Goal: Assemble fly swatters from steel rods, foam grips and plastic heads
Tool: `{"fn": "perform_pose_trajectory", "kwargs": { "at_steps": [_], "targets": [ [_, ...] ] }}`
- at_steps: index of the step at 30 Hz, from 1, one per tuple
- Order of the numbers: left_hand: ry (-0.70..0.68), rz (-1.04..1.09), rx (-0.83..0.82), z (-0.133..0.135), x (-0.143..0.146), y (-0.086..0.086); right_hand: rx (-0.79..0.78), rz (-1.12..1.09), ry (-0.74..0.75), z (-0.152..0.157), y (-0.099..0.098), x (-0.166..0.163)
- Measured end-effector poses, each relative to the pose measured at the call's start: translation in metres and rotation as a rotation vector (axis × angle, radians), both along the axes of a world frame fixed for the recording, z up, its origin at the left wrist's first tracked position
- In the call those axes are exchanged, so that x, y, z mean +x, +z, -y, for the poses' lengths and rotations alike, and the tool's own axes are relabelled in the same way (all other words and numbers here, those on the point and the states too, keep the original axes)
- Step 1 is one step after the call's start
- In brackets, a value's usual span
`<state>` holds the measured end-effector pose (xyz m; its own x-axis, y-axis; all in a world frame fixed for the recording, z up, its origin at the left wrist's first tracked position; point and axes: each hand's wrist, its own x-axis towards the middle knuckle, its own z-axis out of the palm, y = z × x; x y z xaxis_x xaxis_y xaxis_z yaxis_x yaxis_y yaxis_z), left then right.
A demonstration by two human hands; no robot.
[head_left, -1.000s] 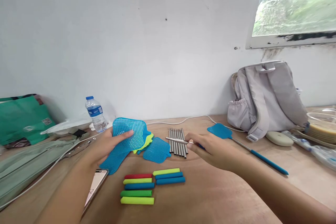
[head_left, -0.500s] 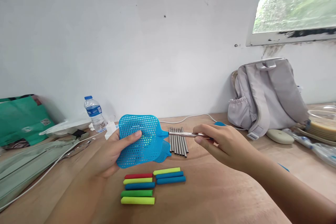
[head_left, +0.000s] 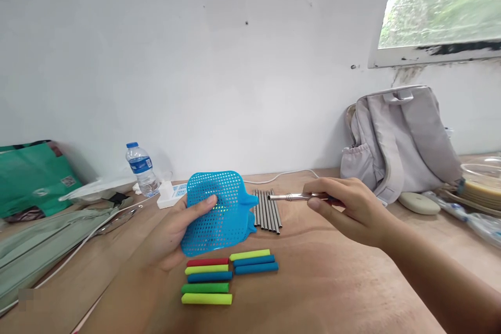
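Note:
My left hand [head_left: 176,227] is closed on a blue perforated fly swatter head [head_left: 213,214], thumb across its face. The head's narrow neck points right. Part of another blue swatter head [head_left: 251,224] shows behind its lower right edge; whether it is also held I cannot tell. My right hand [head_left: 344,206] grips a telescopic metal rod [head_left: 291,197], its bare end pointing left. A small gap separates that end from the swatter neck. Behind the gap, several metal rods [head_left: 269,214] lie side by side. Nearer me lie several coloured grip tubes [head_left: 207,275] in two groups.
A water bottle [head_left: 140,167] and a white power strip [head_left: 171,194] stand at the back left. A grey-green bag [head_left: 58,240] and green bag [head_left: 35,182] lie left. At right are a grey backpack [head_left: 403,141], an oval case [head_left: 418,203] and plastic food containers [head_left: 479,182].
The rod's end has come away from the swatter neck. My right hand has moved right with the rod, and my left hand has shifted slightly right with the swatter head.

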<state>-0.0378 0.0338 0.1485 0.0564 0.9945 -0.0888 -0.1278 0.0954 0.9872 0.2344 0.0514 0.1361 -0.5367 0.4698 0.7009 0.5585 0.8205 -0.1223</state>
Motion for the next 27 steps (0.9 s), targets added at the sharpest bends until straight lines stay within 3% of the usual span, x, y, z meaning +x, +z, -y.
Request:
{"fn": "perform_pose_trajectory", "kwargs": {
  "at_steps": [6,11,18,23,27],
  "targets": [
    [-0.037,-0.055,0.005,0.002,0.001,-0.002,0.073,0.094,-0.016,0.005,0.001,-0.001],
    [-0.025,0.0,-0.016,0.003,0.002,0.001,0.069,0.024,0.023,0.004,0.002,0.0],
    [-0.034,0.009,-0.024,0.004,0.002,0.003,0.104,0.077,-0.043,0.006,0.003,-0.001],
    [0.045,0.005,-0.049,0.005,0.003,0.003,0.208,0.152,-0.143,0.006,0.003,0.003],
    [0.084,-0.074,-0.002,0.009,0.011,0.002,0.227,0.14,-0.136,0.004,0.001,0.005]
  ]
}}
